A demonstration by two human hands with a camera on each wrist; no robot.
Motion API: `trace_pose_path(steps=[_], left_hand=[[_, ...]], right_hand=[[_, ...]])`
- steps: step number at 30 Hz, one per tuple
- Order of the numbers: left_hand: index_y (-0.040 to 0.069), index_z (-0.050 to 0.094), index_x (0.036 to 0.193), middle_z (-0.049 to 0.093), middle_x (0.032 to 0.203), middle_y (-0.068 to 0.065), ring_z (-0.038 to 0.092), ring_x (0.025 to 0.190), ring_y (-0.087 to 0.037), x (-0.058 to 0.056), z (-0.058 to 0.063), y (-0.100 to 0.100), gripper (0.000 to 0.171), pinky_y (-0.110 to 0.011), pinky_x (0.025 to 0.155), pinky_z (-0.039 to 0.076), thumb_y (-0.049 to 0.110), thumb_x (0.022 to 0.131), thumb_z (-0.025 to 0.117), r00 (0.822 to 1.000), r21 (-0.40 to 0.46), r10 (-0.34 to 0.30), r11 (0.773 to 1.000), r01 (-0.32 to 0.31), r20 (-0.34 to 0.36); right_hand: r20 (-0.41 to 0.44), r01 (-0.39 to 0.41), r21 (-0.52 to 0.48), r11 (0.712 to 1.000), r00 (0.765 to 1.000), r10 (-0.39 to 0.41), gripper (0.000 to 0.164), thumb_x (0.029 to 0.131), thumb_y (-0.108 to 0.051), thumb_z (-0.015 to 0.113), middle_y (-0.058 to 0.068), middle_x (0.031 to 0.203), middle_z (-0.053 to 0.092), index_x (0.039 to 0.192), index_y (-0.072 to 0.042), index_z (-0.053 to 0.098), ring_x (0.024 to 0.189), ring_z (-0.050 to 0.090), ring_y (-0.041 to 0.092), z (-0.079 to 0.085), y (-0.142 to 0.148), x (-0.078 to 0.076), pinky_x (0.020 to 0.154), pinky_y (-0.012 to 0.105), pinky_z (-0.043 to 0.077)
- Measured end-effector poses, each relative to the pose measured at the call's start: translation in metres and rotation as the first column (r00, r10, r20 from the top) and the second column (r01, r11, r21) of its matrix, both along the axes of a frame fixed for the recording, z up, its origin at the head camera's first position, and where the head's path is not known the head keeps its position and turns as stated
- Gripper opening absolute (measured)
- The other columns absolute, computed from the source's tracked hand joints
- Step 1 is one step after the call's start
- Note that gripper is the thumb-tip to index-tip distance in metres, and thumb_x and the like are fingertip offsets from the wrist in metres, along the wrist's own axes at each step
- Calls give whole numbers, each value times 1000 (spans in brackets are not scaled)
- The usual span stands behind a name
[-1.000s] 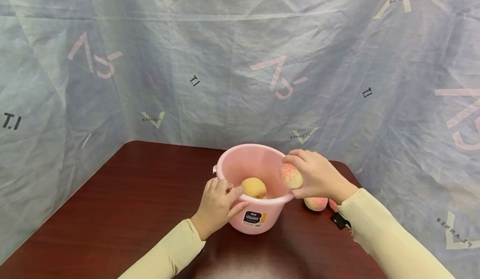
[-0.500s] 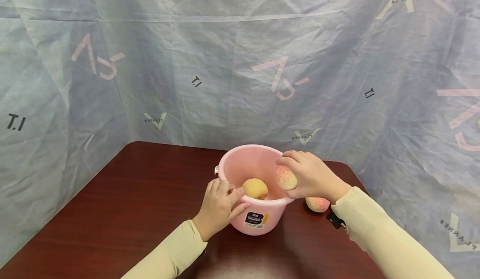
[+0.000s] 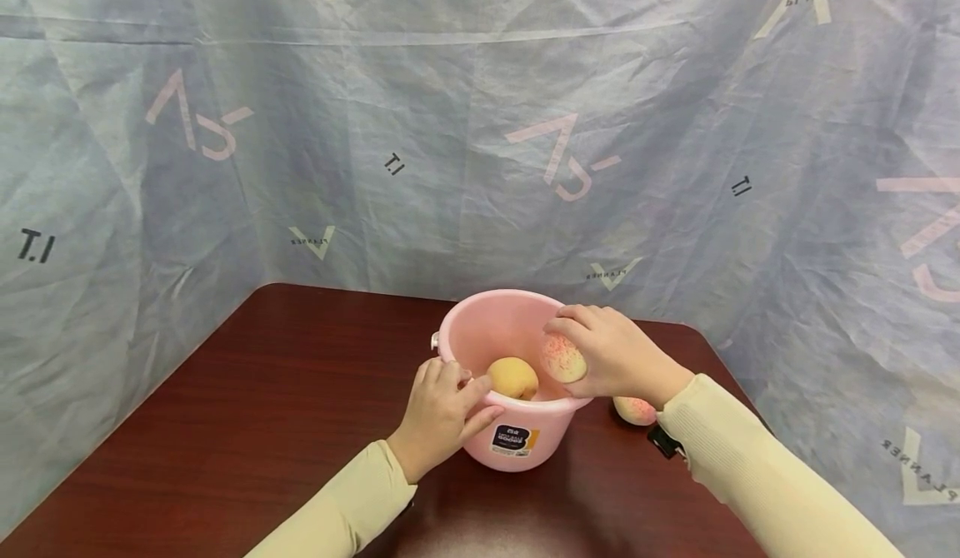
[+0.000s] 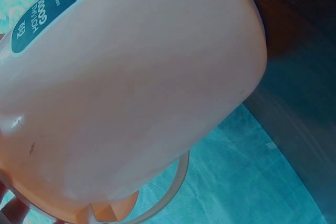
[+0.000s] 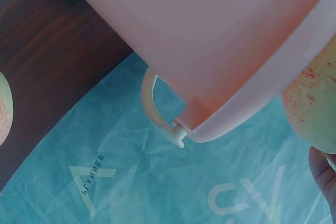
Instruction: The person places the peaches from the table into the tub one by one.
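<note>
Table: dark red-brown, smooth and wood-grained, with a soft sheen towards the front.
Left hand: the bucket's near-left rim is gripped, fingers over it and thumb outside; little change is seen over the last second, and the bucket is apparently being steadied.
Pink bucket: stood upright on the table; round, tapered, in glossy plastic, with a dark label and a curved pale handle.
Yellow fruit: lodged inside the bucket; rounded, smooth-skinned.
Held peach: just moved leftward, from above the right rim to farther within the bucket's mouth; by judgement, the rim has been crossed but no release made. Plump, cream, speckled red.
Right hand: the peach is gripped between curled fingers and thumb.
Second peach: left on the table right of the bucket, partly hidden by the wrist; cream, blushed pink.
</note>
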State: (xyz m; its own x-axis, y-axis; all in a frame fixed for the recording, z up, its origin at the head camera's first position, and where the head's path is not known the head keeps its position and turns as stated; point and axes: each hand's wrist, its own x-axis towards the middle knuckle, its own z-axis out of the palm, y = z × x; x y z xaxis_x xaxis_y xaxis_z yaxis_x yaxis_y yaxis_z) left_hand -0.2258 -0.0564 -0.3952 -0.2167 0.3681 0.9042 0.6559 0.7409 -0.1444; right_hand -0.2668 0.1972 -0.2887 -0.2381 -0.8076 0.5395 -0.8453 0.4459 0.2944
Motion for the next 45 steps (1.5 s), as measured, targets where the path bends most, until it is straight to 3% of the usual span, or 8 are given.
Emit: trace_pose_path(steps=[12,33,45], left_hand=[[13,66,92,47,81,-5,43,73,-23,2,3,0,52,-39,70,38,51,100,31,1000,0,4,1000,-4,7],[13,66,93,47,81,-5,43,74,-23,3,4,-1,52,-39,70,38,50,101,31,1000,-5,8,1000,-8,-9],[13,66,92,46,81,-5,42,73,-23,1,2,-1,52,-39,69,38,51,100,31,1000,-1,3,1000,-3,-8]], right_hand=[[61,92,21,995,994,-94,62,57,-34,84,4,108,61,110,-9,62,85,63,22,3,-7,5,71,39,52],[36,86,26,996,996,-87,62,58,-32,86,6,110,61,110,-8,61,89,63,23,4,-11,3,68,39,54],[84,108,34,994,990,-110,62,58,-31,85,6,110,62,111,-8,63,89,63,23,3,-10,4,67,40,54]])
